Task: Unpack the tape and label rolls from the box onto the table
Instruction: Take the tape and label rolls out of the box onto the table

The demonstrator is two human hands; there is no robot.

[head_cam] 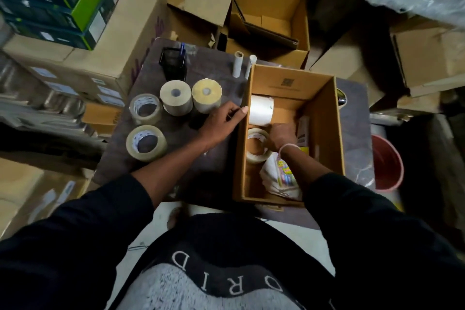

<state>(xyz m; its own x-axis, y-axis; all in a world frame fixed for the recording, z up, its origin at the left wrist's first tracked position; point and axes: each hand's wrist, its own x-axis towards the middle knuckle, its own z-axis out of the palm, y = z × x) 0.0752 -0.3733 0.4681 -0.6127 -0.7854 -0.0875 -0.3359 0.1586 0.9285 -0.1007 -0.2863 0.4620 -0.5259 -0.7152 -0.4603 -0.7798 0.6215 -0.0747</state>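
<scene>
An open cardboard box (pixel 324 118) stands on the dark table (pixel 151 75). Inside lie a white label roll (pixel 261 109) at the far end and a clear tape roll (pixel 256 146) in the middle. My right hand (pixel 283 136) is down in the box, fingers curled against the tape roll's right side. My left hand (pixel 221 120) rests on the box's left wall, fingertips at the rim. On the table to the left stand two label rolls (pixel 176 97) (pixel 206 94) and two clear tape rolls (pixel 146 108) (pixel 146 142).
A plastic bag with coloured pens (pixel 284 176) lies in the box's near end. A black pen holder (pixel 173 61) and two cardboard tubes (pixel 237 63) stand at the table's far side. Stacked cartons surround the table; a red bucket (pixel 387 166) sits at right.
</scene>
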